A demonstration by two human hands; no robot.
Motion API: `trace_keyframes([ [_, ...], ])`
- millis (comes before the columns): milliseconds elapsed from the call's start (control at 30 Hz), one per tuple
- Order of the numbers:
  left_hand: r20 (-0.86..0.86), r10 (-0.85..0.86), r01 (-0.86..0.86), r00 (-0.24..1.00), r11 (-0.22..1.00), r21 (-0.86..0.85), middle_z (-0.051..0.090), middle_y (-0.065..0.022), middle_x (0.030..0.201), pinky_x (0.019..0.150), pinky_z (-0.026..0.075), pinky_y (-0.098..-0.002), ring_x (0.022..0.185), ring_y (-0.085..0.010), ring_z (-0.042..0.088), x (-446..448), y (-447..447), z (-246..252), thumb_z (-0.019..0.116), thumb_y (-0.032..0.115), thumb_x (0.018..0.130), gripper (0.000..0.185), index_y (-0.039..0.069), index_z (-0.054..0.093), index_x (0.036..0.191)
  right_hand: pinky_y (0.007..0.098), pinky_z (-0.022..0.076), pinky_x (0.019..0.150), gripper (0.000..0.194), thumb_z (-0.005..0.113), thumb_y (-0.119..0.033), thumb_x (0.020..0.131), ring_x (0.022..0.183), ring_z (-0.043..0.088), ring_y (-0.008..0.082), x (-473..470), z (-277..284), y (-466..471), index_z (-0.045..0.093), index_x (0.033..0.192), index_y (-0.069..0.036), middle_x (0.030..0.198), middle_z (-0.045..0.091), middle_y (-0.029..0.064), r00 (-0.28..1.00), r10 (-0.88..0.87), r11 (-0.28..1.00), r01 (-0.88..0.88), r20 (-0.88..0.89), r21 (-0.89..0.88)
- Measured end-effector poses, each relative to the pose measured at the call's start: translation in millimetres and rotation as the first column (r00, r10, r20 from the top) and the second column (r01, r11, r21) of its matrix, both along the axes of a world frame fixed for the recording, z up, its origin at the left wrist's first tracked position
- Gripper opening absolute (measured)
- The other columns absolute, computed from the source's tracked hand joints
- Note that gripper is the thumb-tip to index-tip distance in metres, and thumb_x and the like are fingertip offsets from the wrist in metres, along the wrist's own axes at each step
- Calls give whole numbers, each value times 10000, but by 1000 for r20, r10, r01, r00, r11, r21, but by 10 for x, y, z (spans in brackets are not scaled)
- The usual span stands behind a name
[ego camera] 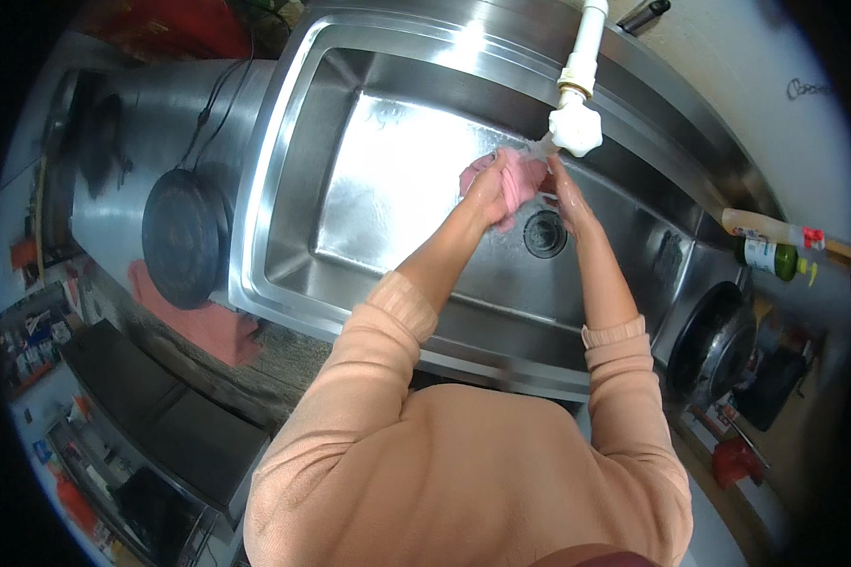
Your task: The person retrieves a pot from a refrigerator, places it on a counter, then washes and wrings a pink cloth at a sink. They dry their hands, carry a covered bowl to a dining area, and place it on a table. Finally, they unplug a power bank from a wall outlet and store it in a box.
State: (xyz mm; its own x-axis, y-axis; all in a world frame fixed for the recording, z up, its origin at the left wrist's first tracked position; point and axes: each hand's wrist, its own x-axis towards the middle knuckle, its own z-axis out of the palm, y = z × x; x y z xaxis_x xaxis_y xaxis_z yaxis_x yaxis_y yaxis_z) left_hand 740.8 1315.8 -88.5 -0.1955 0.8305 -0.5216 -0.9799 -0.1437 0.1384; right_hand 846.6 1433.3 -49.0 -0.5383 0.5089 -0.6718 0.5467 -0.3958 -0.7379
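Observation:
A bunched pink cloth (521, 181) is held in my left hand (491, 190) over the stainless steel sink (397, 184). Water runs onto it from the white plastic tap (574, 127) just above. Beside the cloth's right side, under the tap, is my right hand (566, 195), its fingers pointing up towards the spout. Its palm faces the cloth, and part of its fingers is hidden, so I cannot tell whether it touches the cloth. The round drain (545, 234) lies in the sink floor just below and between my hands.
A round black pan or griddle (181, 239) with a cable behind it sits left of the sink. Near it hangs a second pink cloth (198, 319). At right are a green pump bottle (769, 259), a clear bottle (769, 225) and a black wok (713, 347).

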Motion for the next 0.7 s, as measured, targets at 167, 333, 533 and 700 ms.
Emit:
trace_keyframes([
  [167,-502,-62,-48,863,978,-203,591,-161,1183,911,501,-418,1062,-265,595,105,-231,306,222,367,1075,505,-7,468,1308,305,454,797,345,491,-299,1002,867,600,175,-168,-65,-33,642,1103,-6,947,664,86,971,138,988,-122,-196,92],
  [333,-524,156,-297,838,935,-196,626,-202,1108,883,533,-401,945,-282,653,-214,-597,411,413,129,1018,272,-31,505,1217,306,480,662,271,481,-274,1029,693,572,136,-182,69,32,614,1026,-38,801,605,18,864,-129,990,80,-487,-120],
  [533,-295,65,-139,953,961,-239,586,-236,1207,949,531,-400,1072,-290,628,-428,-882,246,485,114,966,408,-66,417,1326,283,504,614,271,617,-243,938,694,590,130,-317,319,-95,603,1116,-39,899,630,34,870,54,998,-64,-490,-3],
  [700,42,-273,261,961,946,191,577,-214,1248,927,514,-430,1087,-306,613,-269,-778,220,517,295,998,515,-99,441,1322,332,540,713,424,713,-126,773,856,659,197,-348,415,-219,583,1143,37,1011,656,113,896,299,954,-293,-328,69],
])
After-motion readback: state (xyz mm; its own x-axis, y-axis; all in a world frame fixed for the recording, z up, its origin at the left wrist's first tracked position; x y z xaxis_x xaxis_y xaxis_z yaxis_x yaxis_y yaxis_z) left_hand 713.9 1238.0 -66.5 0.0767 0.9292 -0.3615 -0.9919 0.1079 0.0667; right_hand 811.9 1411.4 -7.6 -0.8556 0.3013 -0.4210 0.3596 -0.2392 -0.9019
